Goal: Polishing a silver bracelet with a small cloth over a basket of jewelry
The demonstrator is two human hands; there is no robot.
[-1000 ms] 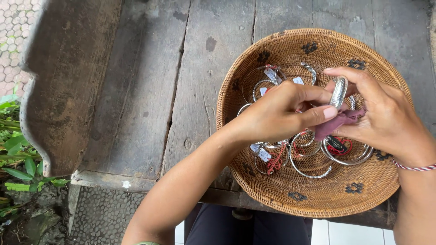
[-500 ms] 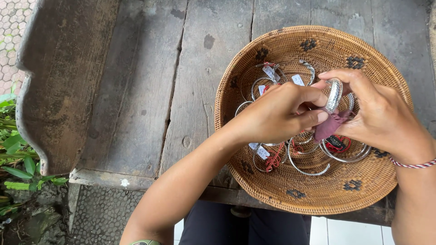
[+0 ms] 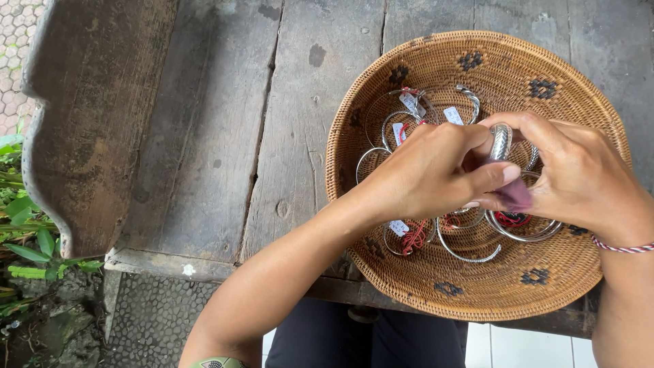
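A round woven basket [image 3: 436, 68] rests on a weathered wooden bench and holds several silver bangles [image 3: 470, 253] with small white tags and red strings. Above the basket my left hand [image 3: 429, 174] and my right hand [image 3: 579, 174] meet. Both pinch a wide silver cuff bracelet [image 3: 501, 141] held upright between the fingers. A small purple cloth [image 3: 514, 196] is pressed against the bracelet under my left thumb. My right wrist wears a red and white string band [image 3: 620, 247].
The grey plank bench top [image 3: 225, 129] stretches left of the basket, with a raised carved armrest [image 3: 88, 116] at the left end. Green plants [image 3: 20, 232] and pebbled ground lie below left. The basket overhangs the bench's near edge above my dark trousers [image 3: 368, 337].
Both hands have shifted slightly left and down over the basket. The purple cloth is now more covered by my left thumb, and the bracelet has turned a little.
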